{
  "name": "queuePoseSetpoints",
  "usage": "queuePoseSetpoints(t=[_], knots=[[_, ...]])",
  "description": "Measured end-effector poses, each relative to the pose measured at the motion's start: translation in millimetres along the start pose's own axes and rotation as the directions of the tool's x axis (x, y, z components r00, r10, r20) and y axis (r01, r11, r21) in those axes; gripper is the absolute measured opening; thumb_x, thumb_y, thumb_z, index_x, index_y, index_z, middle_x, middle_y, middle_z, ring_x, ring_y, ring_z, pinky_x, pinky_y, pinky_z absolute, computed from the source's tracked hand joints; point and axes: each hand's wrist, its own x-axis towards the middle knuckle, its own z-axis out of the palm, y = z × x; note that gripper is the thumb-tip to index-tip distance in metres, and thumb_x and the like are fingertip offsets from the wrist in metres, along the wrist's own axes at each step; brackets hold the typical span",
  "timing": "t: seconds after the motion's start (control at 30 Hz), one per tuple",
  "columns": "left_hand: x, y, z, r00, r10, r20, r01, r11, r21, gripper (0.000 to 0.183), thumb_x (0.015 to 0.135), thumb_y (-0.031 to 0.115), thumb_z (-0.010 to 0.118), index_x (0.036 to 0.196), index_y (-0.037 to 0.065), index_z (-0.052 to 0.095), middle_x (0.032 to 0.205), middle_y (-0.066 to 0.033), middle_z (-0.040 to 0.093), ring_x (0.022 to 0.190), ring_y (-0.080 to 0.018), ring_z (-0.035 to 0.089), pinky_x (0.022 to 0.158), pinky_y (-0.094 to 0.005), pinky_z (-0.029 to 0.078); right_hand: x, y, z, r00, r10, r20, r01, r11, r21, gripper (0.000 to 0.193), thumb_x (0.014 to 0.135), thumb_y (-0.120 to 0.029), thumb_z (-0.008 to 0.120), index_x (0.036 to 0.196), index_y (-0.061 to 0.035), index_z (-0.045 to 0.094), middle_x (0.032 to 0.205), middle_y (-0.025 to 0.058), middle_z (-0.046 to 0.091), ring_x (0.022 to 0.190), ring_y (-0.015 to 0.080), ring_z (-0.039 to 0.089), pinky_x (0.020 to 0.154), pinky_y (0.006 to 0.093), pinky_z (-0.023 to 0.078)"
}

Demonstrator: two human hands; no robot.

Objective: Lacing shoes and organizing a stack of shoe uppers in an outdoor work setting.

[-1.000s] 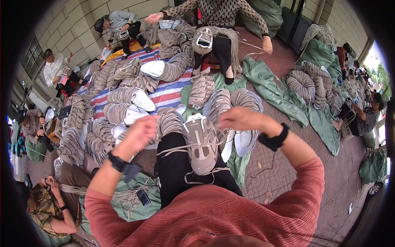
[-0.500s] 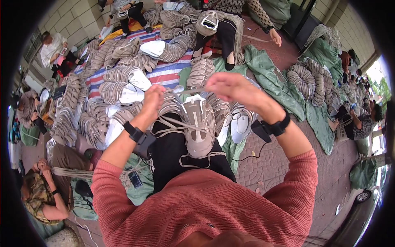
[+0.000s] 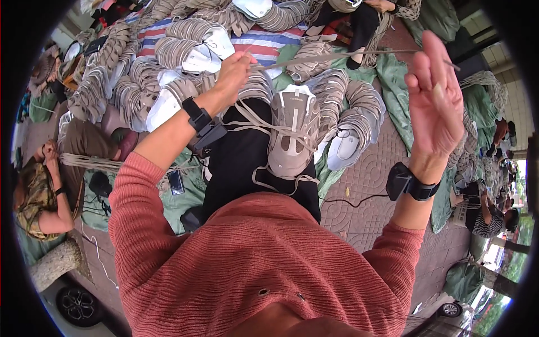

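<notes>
A taupe shoe upper point(image 3: 295, 143) with white trim rests on my lap, toe toward me. Loose laces lie across it and over my dark trousers. Ahead of my lap, my left hand point(image 3: 234, 74) is closed in a pinch on a flat taupe shoelace point(image 3: 342, 55). The lace runs nearly straight to my right hand point(image 3: 435, 98), raised at the right with its palm partly showing. There the lace passes at the fingers, and a short end sticks out beyond them; the exact grip is partly hidden. Both hands are apart from the upper.
Stacks of shoe uppers point(image 3: 188, 45) lie ahead and left on a striped sheet point(image 3: 269, 40). More uppers point(image 3: 351, 132) stand right of my lap. Green tarps point(image 3: 396, 98) cover parts of the paving. A co-worker point(image 3: 45, 185) sits at the left. A black cable point(image 3: 359, 200) trails from my right wrist device.
My right hand has swung far out to the right and up, stretching the lace longer between my hands. My left hand has moved slightly up and right. The whole view has shifted.
</notes>
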Motion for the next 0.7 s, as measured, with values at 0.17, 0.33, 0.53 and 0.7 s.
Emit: queuePoseSetpoints(t=[0.17,0.33,0.53,0.7], knots=[[-5,2,25,0.896,0.407,0.175,-0.440,0.866,0.236,0.022,0.093,0.018,0.048,0.093,0.003,0.063,0.081,-0.0020,0.057,0.077,-0.0092,0.052,0.075,-0.0220,0.041,10,42,-23,0.988,0.145,-0.059,-0.149,0.755,-0.638,0.021,0.087,-0.015,0.059,0.099,0.0001,0.066,0.092,0.0079,0.060,0.073,0.0099,0.055,0.063,0.0229,0.044],[-32,20,69,0.926,0.252,0.281,-0.250,0.967,-0.043,0.020,0.093,0.018,0.049,0.092,0.003,0.062,0.063,0.0071,0.041,0.056,-0.0015,0.032,0.050,-0.0181,0.023,7,118,-36,0.940,0.319,-0.121,-0.322,0.714,-0.622,0.019,0.087,-0.015,0.059,0.097,-0.0024,0.068,0.090,0.0028,0.059,0.066,0.0075,0.050,0.061,0.0209,0.043],[-35,17,83,0.927,0.264,0.268,-0.256,0.965,-0.064,0.019,0.093,0.019,0.050,0.089,0.003,0.059,0.059,0.0080,0.037,0.054,-0.0018,0.030,0.048,-0.0186,0.022,7,141,-36,0.882,0.424,-0.206,-0.466,0.846,-0.257,0.025,0.084,-0.012,0.062,0.102,0.0046,0.064,0.080,0.0035,0.063,0.060,0.0065,0.050,0.058,0.0222,0.046],[-40,12,80,0.919,0.273,0.284,-0.300,0.952,0.057,0.018,0.093,0.019,0.051,0.088,0.004,0.058,0.059,0.0078,0.038,0.053,-0.0019,0.031,0.046,-0.0201,0.022,4,139,-27,0.894,0.400,-0.204,-0.444,0.855,-0.268,0.023,0.083,-0.010,0.063,0.101,0.0041,0.064,0.083,0.0051,0.063,0.061,0.0070,0.052,0.058,0.0214,0.046]])
